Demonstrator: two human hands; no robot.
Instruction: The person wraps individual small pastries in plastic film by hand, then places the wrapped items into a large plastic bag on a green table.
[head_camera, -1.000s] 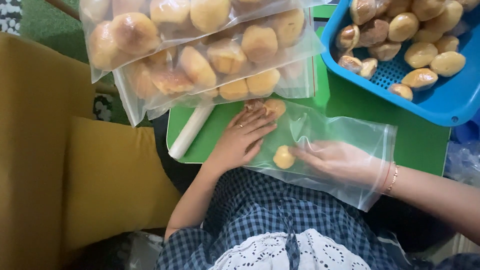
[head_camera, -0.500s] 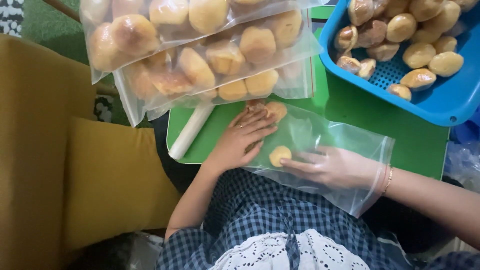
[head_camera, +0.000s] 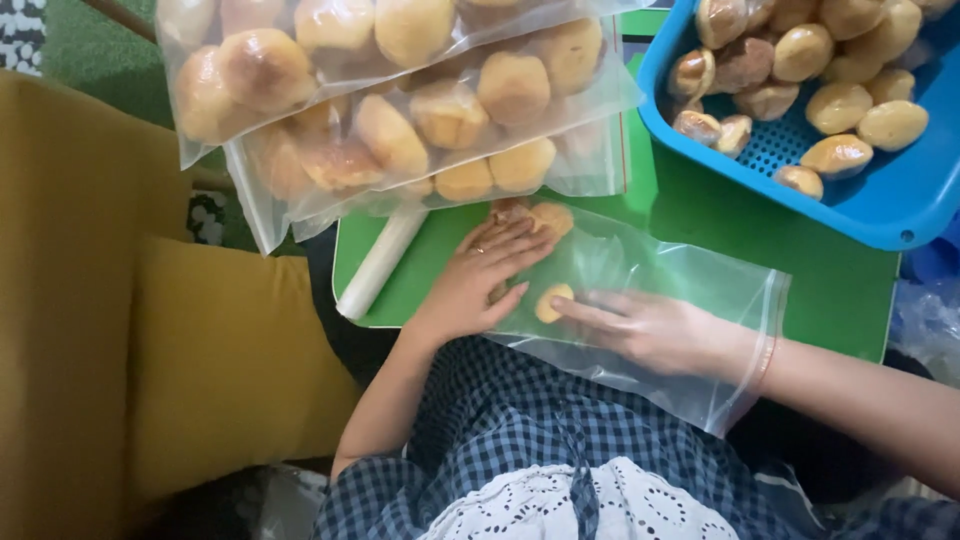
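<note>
My right hand (head_camera: 665, 330) has slid left inside the clear zip bag (head_camera: 700, 300), open fingers touching a small bun (head_camera: 552, 302) at centre frame. Left hand (head_camera: 480, 275) presses flat, open, on the bag's closed end. Bag's long axis runs upper-left to lower-right, mouth lower right.

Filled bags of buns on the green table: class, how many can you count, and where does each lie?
2. One filled bag lies at the top, overlapping a second bag just below it. More may lie beyond the frame's upper edge.
</note>
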